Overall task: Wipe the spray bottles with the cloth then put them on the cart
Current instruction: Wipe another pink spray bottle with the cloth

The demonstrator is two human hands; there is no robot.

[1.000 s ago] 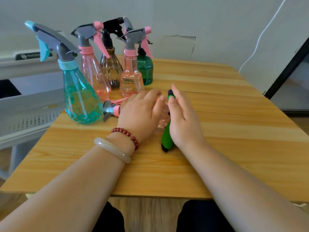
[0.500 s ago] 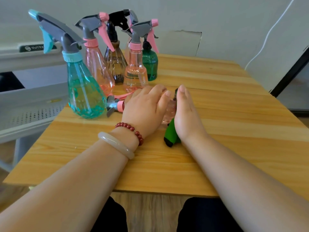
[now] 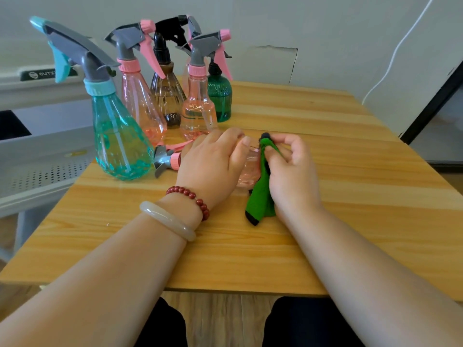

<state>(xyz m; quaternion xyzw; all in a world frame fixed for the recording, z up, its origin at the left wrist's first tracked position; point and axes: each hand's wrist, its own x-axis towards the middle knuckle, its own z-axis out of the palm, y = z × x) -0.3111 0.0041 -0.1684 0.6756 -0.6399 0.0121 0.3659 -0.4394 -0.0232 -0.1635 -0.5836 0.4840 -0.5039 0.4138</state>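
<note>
Several upright bottles [image 3: 120, 141] stand behind the lying bottle [image 3: 250, 171] and cloth [image 3: 259, 201].

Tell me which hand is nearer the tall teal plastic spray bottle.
Left. The left hand grips the lying clear pink spray bottle just right of the tall teal spray bottle; the right hand is farther right, pinching the green cloth.

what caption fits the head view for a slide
Left hand holds a pink spray bottle lying on the table; right hand pinches a green cloth against it.
</note>
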